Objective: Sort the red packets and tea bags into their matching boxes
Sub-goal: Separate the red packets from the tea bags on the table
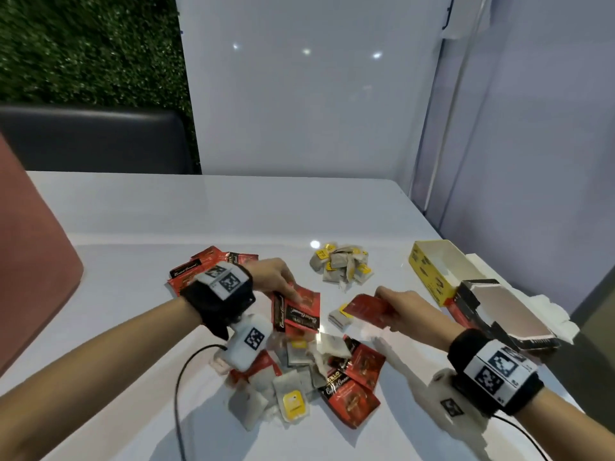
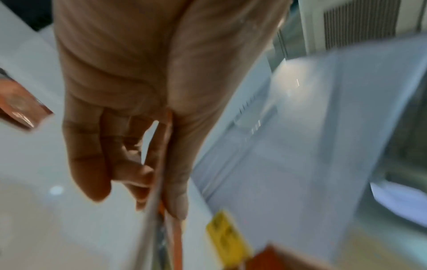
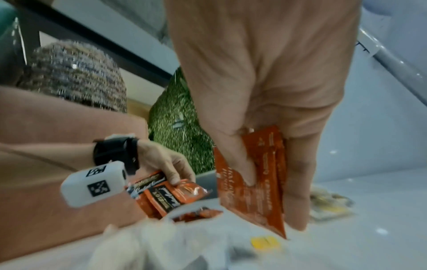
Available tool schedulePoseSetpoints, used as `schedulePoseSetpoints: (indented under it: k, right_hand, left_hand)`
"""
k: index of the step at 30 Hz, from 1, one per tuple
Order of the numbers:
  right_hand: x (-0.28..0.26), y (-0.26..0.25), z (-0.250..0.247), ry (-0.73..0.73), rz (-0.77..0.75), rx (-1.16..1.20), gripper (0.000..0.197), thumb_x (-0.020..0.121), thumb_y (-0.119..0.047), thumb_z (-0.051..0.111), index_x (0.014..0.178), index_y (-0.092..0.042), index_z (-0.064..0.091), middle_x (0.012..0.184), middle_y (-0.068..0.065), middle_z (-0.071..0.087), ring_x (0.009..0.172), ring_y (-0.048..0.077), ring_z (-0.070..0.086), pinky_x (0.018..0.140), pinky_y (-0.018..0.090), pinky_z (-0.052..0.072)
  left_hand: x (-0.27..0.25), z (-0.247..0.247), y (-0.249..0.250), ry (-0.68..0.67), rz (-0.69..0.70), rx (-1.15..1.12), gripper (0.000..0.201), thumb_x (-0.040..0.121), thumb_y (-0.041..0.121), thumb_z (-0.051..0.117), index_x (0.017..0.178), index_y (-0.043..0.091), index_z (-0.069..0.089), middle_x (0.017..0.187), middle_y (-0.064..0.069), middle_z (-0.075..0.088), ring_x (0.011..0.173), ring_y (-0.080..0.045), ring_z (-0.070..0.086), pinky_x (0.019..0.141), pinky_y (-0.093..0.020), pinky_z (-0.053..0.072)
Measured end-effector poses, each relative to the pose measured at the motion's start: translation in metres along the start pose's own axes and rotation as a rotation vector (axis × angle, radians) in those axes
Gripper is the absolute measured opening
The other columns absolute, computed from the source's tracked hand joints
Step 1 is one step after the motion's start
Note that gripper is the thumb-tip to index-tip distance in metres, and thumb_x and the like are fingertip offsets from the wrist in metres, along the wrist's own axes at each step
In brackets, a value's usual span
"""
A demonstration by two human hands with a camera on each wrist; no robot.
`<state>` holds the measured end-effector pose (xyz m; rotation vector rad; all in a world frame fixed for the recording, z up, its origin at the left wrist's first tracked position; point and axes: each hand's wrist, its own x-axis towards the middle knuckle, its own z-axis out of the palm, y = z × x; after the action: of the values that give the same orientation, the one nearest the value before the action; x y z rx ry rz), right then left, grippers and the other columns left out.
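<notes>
My left hand [image 1: 278, 281] pinches a few red packets [image 1: 298, 311] above the mixed pile [image 1: 309, 377] of red packets and tea bags at the table's front; in the left wrist view the packets [image 2: 171, 228] show edge-on under my thumb. My right hand [image 1: 399, 309] grips red packets [image 1: 369, 309], also seen as red packets [image 3: 254, 186] between thumb and fingers. A heap of tea bags [image 1: 342, 266] lies further back. A stack of red packets [image 1: 199, 267] sits behind my left wrist. The yellow box [image 1: 432, 271] and the red-and-black box [image 1: 499, 311] stand open at the right.
A white table [image 1: 166, 227] carries everything. A dark chair back [image 1: 93, 138] stands at the far left, and white wall panels [image 1: 316, 94] close off the back and right. A black cable [image 1: 181, 394] runs from my left wrist over the table's front.
</notes>
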<state>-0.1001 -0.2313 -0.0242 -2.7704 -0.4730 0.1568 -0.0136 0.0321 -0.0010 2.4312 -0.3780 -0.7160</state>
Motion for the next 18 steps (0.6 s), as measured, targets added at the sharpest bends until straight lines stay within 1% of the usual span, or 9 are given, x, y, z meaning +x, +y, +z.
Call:
schedulePoseSetpoints:
  k: [3,5,7,8,10,12,14,15,18]
  right_hand:
    - [0.019,-0.023,-0.014,0.081,-0.048,0.136,0.007,0.09,-0.006,0.056,0.085,-0.011,0.056,0.083,0.005,0.064,0.073,0.023,0.06,0.066,0.031,0.05]
    - [0.04,-0.045,-0.021,0.119,-0.094,0.239,0.01,0.087,0.001,0.056,0.094,-0.001,0.063,0.087,0.013,0.067,0.073,0.026,0.065,0.066,0.032,0.056]
    - [0.07,-0.071,-0.028,0.131,-0.141,0.294,0.007,0.087,0.003,0.056,0.089,0.002,0.062,0.084,0.017,0.068,0.072,0.029,0.068,0.067,0.033,0.057]
    - [0.086,-0.086,-0.031,0.132,-0.162,0.277,0.007,0.086,0.003,0.055,0.084,-0.001,0.06,0.081,0.017,0.068,0.072,0.029,0.068,0.068,0.034,0.056]
    - [0.124,-0.114,-0.032,0.12,-0.207,0.205,0.012,0.084,0.004,0.051,0.081,-0.005,0.059,0.08,0.016,0.067,0.074,0.03,0.067,0.068,0.032,0.052]
    - [0.163,-0.142,-0.026,0.082,-0.234,0.12,0.018,0.083,0.004,0.046,0.089,0.001,0.063,0.088,0.019,0.068,0.082,0.031,0.066,0.071,0.031,0.049]
    - [0.196,-0.167,-0.013,0.049,-0.249,0.027,0.021,0.087,-0.001,0.046,0.099,0.002,0.064,0.099,0.02,0.067,0.093,0.032,0.063,0.076,0.032,0.048]
    - [0.209,-0.178,-0.005,0.042,-0.257,-0.017,0.022,0.089,-0.005,0.048,0.103,0.002,0.064,0.102,0.02,0.066,0.096,0.033,0.062,0.076,0.032,0.047]
    - [0.232,-0.198,0.019,0.001,-0.237,-0.127,0.024,0.092,-0.013,0.049,0.109,-0.003,0.062,0.107,0.017,0.063,0.096,0.034,0.062,0.075,0.034,0.047]
  left_hand:
    - [-0.032,-0.031,-0.031,0.115,0.0,-0.275,0.023,0.077,0.017,0.074,0.098,0.011,0.065,0.094,-0.007,0.069,0.088,-0.02,0.066,0.073,-0.021,0.05]
    - [-0.057,-0.052,-0.056,0.213,-0.034,-0.397,0.026,0.079,0.013,0.07,0.104,0.01,0.063,0.098,-0.01,0.069,0.085,-0.02,0.066,0.07,-0.022,0.051]
    - [-0.084,-0.072,-0.083,0.295,-0.053,-0.511,0.03,0.077,0.014,0.069,0.105,0.006,0.063,0.1,-0.015,0.069,0.089,-0.025,0.067,0.073,-0.026,0.054]
    - [-0.096,-0.08,-0.096,0.34,-0.062,-0.558,0.035,0.073,0.017,0.07,0.105,0.004,0.063,0.1,-0.016,0.07,0.091,-0.027,0.067,0.074,-0.028,0.055]
    - [-0.118,-0.092,-0.119,0.421,-0.102,-0.621,0.041,0.069,0.02,0.071,0.104,0.001,0.063,0.094,-0.015,0.071,0.083,-0.024,0.069,0.067,-0.025,0.056]
    - [-0.134,-0.097,-0.136,0.489,-0.148,-0.696,0.04,0.069,0.016,0.072,0.105,0.001,0.062,0.091,-0.015,0.071,0.079,-0.022,0.068,0.06,-0.021,0.057]
    - [-0.142,-0.097,-0.15,0.531,-0.175,-0.766,0.052,0.055,0.02,0.083,0.1,0.003,0.063,0.091,-0.017,0.071,0.075,-0.022,0.07,0.057,-0.022,0.056]
    - [-0.145,-0.096,-0.154,0.536,-0.186,-0.775,0.051,0.055,0.021,0.084,0.098,0.003,0.063,0.092,-0.019,0.07,0.071,-0.02,0.07,0.057,-0.023,0.054]
    - [-0.142,-0.09,-0.162,0.565,-0.231,-0.802,0.024,0.079,0.008,0.066,0.101,0.002,0.059,0.1,-0.02,0.066,0.082,-0.022,0.065,0.068,-0.026,0.046]
